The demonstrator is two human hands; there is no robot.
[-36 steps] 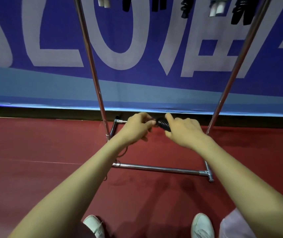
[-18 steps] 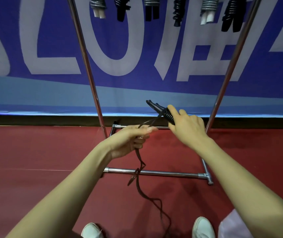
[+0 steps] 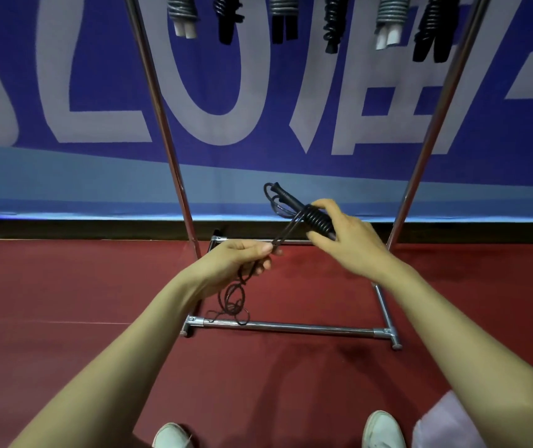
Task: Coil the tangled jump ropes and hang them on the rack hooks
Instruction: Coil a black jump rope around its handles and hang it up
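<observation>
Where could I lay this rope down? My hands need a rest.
The red floor left of the rack's base bar is bare, and so is the strip between that bar and your shoes. The bar's left end is crowded with the tangled rope.

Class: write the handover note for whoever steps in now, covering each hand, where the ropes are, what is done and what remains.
Right hand: gripping the black rope's handles, several turns already wound round them.
Left hand: pinching the cord.
Loose tangled tail hangs to the rack's base bar.
Done: six coiled ropes hang above.
Left: finish winding, then hang this one.
</observation>
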